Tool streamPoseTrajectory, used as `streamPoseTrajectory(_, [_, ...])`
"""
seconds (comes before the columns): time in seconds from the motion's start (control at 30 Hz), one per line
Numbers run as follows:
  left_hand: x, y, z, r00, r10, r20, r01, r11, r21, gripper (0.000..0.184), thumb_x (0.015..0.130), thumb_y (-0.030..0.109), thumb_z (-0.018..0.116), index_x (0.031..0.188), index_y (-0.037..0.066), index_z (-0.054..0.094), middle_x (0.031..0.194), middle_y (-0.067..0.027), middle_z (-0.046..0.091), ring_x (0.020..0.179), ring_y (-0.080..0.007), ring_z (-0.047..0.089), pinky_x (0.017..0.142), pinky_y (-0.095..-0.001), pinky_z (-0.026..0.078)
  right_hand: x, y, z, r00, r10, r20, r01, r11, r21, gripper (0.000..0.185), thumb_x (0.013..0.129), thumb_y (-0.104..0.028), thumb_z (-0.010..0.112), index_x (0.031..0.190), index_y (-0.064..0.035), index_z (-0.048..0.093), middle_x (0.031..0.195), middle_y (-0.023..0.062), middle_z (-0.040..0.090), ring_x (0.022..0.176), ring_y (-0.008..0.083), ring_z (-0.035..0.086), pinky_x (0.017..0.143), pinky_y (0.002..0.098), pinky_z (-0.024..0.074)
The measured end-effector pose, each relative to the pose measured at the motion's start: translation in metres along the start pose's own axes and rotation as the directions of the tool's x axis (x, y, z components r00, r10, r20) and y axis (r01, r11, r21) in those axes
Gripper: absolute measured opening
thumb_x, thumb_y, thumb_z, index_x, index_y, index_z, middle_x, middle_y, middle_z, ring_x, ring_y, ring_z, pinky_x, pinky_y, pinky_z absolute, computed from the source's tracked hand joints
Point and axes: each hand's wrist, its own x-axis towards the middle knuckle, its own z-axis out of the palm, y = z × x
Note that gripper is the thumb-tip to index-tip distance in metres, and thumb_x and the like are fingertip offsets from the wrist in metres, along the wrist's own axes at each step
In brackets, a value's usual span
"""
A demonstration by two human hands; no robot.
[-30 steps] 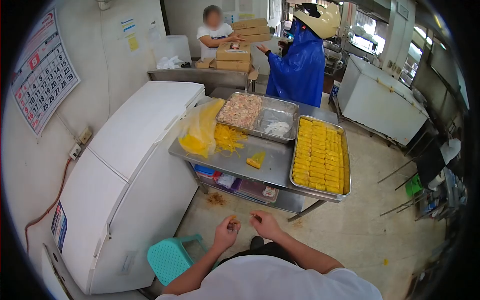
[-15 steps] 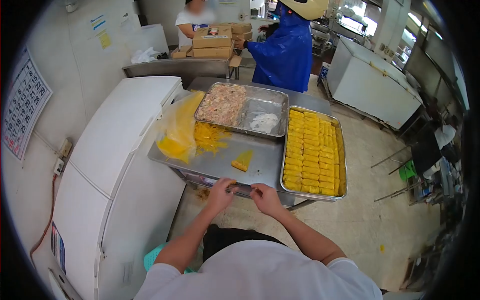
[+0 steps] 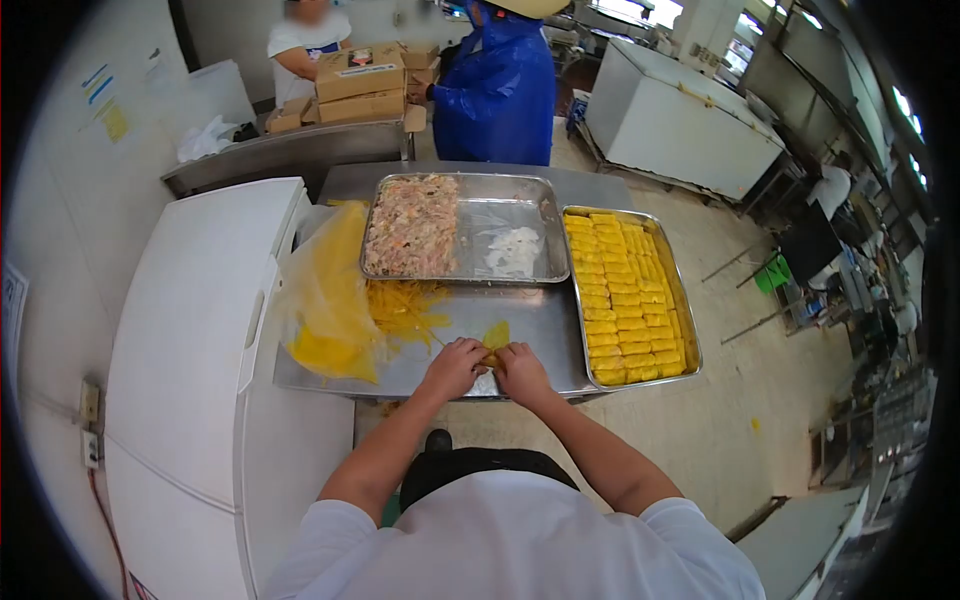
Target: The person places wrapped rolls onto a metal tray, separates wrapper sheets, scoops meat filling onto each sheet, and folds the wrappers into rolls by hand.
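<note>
At the front edge of the steel table [image 3: 560, 325], my left hand [image 3: 456, 366] and my right hand [image 3: 522, 372] close round the two ends of a small yellow spring roll [image 3: 490, 359]. A loose flap of its yellow wrapper [image 3: 497, 334] lies beyond the fingers. Behind my hands stands a metal tray [image 3: 515, 204] with pinkish minced filling [image 3: 412, 225] on its left side and white paste [image 3: 514, 252] on its right. To the right, a second tray [image 3: 694, 352] is packed with rows of yellow rolls [image 3: 628, 300].
A plastic bag [image 3: 325, 310] with yellow contents and a heap of yellow strips [image 3: 405, 312] lie at the table's left. A white chest freezer [image 3: 190, 330] borders that side. Past the table, a person in a blue raincoat [image 3: 495, 95] and another person stand beside cardboard boxes [image 3: 360, 80].
Both hands have moved forward from the table's edge onto the small roll, which lay untouched before, and now grip it. My view has shifted to the right.
</note>
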Motion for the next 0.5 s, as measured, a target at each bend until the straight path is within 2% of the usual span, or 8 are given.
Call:
streamPoseTrajectory(0.1, [-0.001,-0.01,0.001,0.998,0.055,-0.038,-0.056,0.997,-0.045,0.033,0.086,0.015,0.079,0.116,0.005,0.074,0.119,-0.0109,0.07,0.112,-0.0342,0.064,0.098,-0.0444,0.053,-0.001,-0.002,0.007,0.999,-0.015,-0.032,0.014,0.999,-0.05,0.018,0.086,-0.01,0.07,0.103,-0.0024,0.07,0.098,0.0193,0.067,0.098,0.04,0.064,0.088,0.0497,0.0539])
streamPoseTrajectory(0.27, [-0.002,-0.019,0.004,0.999,0.038,0.031,-0.035,0.994,-0.104,0.032,0.088,0.015,0.079,0.117,0.005,0.073,0.117,-0.0126,0.07,0.112,-0.0346,0.064,0.097,-0.0438,0.054,-0.005,-0.008,0.003,1.0,0.022,-0.021,-0.024,0.996,-0.088,0.017,0.086,-0.012,0.071,0.101,-0.0034,0.071,0.096,0.0183,0.068,0.096,0.0392,0.065,0.087,0.0498,0.0538])
streamPoseTrajectory(0.4, [-0.006,-0.013,0.0,0.997,0.044,0.056,-0.035,0.987,-0.154,0.032,0.088,0.015,0.078,0.118,0.004,0.073,0.117,-0.0138,0.07,0.113,-0.0356,0.063,0.097,-0.0446,0.054,-0.013,-0.01,0.0,0.999,0.037,-0.005,-0.037,0.998,-0.054,0.021,0.085,-0.013,0.072,0.104,-0.0024,0.071,0.101,0.0195,0.069,0.099,0.0404,0.065,0.089,0.0495,0.054])
streamPoseTrajectory(0.5, [-0.007,0.0,-0.005,1.0,0.023,0.009,-0.021,0.986,-0.164,0.033,0.088,0.014,0.078,0.119,0.004,0.072,0.117,-0.0144,0.07,0.113,-0.0366,0.063,0.097,-0.0452,0.054,-0.015,-0.009,0.0,0.999,0.037,0.009,-0.036,0.998,-0.058,0.022,0.085,-0.014,0.072,0.105,-0.0027,0.072,0.101,0.0201,0.069,0.1,0.0411,0.065,0.089,0.0501,0.0542])
